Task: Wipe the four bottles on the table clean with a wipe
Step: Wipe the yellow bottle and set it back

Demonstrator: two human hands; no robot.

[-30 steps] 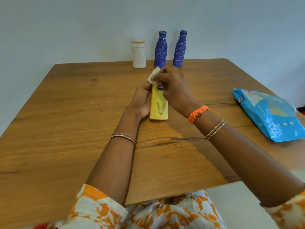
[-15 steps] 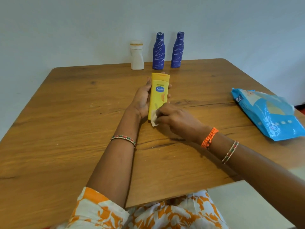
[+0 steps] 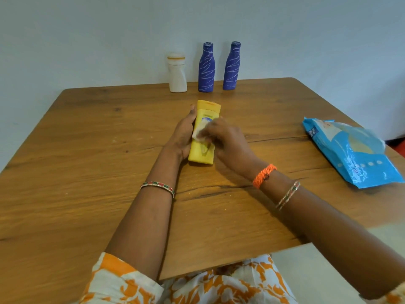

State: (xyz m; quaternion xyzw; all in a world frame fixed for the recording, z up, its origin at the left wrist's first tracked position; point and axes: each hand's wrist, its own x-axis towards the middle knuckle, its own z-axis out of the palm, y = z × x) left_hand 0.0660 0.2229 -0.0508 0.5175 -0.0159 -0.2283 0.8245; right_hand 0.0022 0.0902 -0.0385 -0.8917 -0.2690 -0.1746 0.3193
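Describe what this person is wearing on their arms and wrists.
The left wrist has one thin red, green and silver bangle. The right wrist has a braided orange band, with two thin bangles further up. The short sleeves are white with an orange floral print.

Person at the table, wearing:
- Garment (image 3: 122, 284): white fabric with an orange floral print, short sleeves ending above the elbows, the same print covering the lap.
- Left wrist: one thin bangle (image 3: 158, 187), beaded in red, green and white.
- Right wrist: a braided orange thread band (image 3: 264, 175), and further up the forearm two slim bangles (image 3: 287, 195) in matching beadwork.
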